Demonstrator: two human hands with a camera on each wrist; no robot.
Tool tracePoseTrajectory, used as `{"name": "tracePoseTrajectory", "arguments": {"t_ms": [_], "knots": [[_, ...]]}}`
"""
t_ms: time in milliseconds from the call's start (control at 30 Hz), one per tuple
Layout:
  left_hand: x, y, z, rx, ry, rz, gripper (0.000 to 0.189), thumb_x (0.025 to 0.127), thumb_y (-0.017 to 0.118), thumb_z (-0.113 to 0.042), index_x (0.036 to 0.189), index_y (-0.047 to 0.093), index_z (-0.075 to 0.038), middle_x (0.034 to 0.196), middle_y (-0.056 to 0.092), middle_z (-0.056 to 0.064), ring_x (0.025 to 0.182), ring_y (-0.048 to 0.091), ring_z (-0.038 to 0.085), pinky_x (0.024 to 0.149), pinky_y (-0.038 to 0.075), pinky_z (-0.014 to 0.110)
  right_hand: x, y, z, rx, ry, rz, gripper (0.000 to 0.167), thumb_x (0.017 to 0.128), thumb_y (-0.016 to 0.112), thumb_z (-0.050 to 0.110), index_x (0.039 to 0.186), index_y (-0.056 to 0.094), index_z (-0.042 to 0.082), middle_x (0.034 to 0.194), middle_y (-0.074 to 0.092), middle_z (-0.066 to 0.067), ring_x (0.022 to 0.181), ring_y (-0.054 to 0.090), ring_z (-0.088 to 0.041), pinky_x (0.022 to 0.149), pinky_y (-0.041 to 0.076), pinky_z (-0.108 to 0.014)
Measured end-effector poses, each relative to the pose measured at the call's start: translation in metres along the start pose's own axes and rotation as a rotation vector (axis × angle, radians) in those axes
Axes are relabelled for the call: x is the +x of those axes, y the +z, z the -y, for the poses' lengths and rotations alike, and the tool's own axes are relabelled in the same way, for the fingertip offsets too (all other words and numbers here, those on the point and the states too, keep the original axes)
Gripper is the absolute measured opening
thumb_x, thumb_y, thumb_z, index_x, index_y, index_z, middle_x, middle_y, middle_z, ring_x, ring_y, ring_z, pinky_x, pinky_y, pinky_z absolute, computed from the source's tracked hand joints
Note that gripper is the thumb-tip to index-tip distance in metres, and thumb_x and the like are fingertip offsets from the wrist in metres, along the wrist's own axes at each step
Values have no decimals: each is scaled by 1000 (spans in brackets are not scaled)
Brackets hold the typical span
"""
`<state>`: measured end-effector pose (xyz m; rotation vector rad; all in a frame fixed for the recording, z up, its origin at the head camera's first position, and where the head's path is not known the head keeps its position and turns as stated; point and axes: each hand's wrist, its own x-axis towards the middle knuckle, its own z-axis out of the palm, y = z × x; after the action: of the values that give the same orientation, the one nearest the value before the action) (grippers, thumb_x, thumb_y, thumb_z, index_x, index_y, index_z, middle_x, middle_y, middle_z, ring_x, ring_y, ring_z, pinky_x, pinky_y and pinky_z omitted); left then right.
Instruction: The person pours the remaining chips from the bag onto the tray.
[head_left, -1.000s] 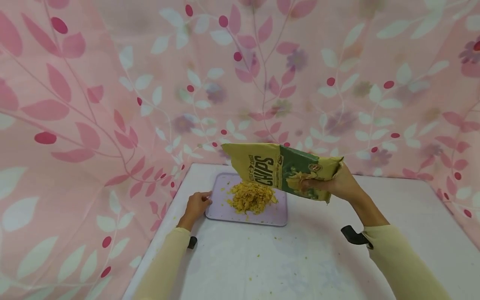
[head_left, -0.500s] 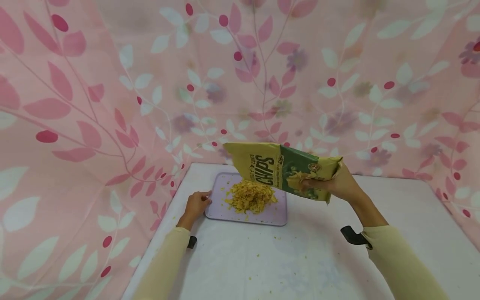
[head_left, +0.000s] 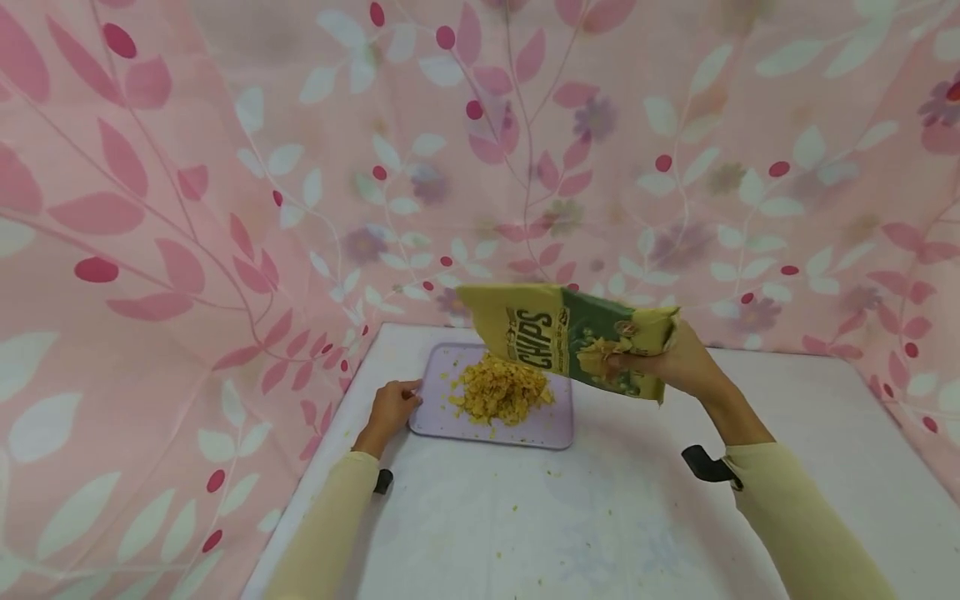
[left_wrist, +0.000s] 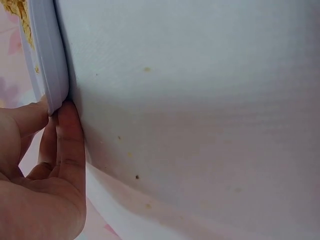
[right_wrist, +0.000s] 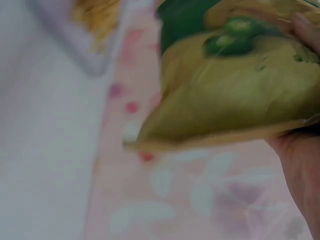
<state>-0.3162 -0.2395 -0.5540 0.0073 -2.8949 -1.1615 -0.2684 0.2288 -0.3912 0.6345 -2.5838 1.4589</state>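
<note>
A yellow and green chip bag (head_left: 555,337) is held tilted above the tray, gripped near its right end by my right hand (head_left: 686,362). Its left end hangs over a heap of crushed yellow chips (head_left: 498,396) on a lilac tray (head_left: 540,436). My left hand (head_left: 390,408) pinches the tray's left edge, with the thumb on the rim and fingers under it in the left wrist view. The right wrist view shows the bag (right_wrist: 225,100) blurred, with the palm behind it. The bag's mouth is turned away from view.
The tray stands on a white-covered table (head_left: 600,517) with small crumbs scattered in front of it. A pink floral curtain (head_left: 525,167) closes off the back and sides. Black straps (head_left: 708,467) circle both wrists.
The bag's left end has shifted slightly right and the bag looks blurred, as if being shaken. My left hand stays at the tray edge.
</note>
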Motion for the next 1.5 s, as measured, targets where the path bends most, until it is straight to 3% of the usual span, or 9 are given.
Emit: {"name": "tracePoseTrajectory", "arguments": {"t_ms": [133,200,367,467,633,933,1167,1267,1500], "knots": [[-1,4,4,11,3,4,41,87,70,-4,127,64,-5,94,67,10,82,54,21,69,45,33,0,1,-10,-117,81,70,38,75,86,28,100,65,9,85,67,-2,76,63,-16,69,51,-35],[-3,7,6,15,-7,17,41,87,71,-4,127,64,-6,95,68,9,82,54,20,69,46,32,-2,1,-11,-113,89,65,39,74,87,29,101,66,10,86,68,-1,77,64,-16,69,52,-36],[-4,9,8,8,-25,23,41,87,70,-5,128,64,-7,95,68,8,81,54,19,67,46,30,-5,-2,-1,38,-31,15,40,72,87,12,106,66,8,94,70,-9,84,67,-19,71,54,-33],[-3,7,6,0,-22,15,41,87,70,-5,128,64,-7,95,67,8,81,54,20,67,45,30,-3,0,3,11,-60,57,36,73,86,11,103,66,7,89,69,-7,78,65,-18,68,53,-33],[-2,4,3,3,-23,10,41,88,69,-4,129,63,-6,97,68,10,82,54,20,67,46,31,2,3,4,-139,-6,129,32,73,87,24,94,68,10,78,67,1,69,61,-16,62,51,-34],[0,1,1,30,-24,5,41,87,70,-6,127,64,-9,96,70,10,75,55,17,63,46,29,9,-7,31,-174,-37,60,45,70,89,24,106,68,8,80,68,-3,69,62,-19,61,51,-34],[3,1,2,43,-1,-5,40,87,70,-6,127,64,-8,94,69,9,74,54,17,63,44,29,16,4,17,-229,-93,120,34,69,90,18,96,71,9,84,71,1,76,66,-16,67,53,-35],[2,2,3,45,-3,-5,40,87,70,-6,127,64,-8,96,70,9,76,54,17,65,45,30,17,4,21,-229,-114,110,37,69,90,18,99,70,8,86,71,0,79,66,-19,69,53,-39],[4,1,1,31,1,-12,40,87,70,-5,126,65,-8,97,71,11,76,55,18,65,46,30,17,-2,33,-211,-134,83,36,70,89,20,100,69,12,81,68,1,72,62,-16,65,51,-34]]}}
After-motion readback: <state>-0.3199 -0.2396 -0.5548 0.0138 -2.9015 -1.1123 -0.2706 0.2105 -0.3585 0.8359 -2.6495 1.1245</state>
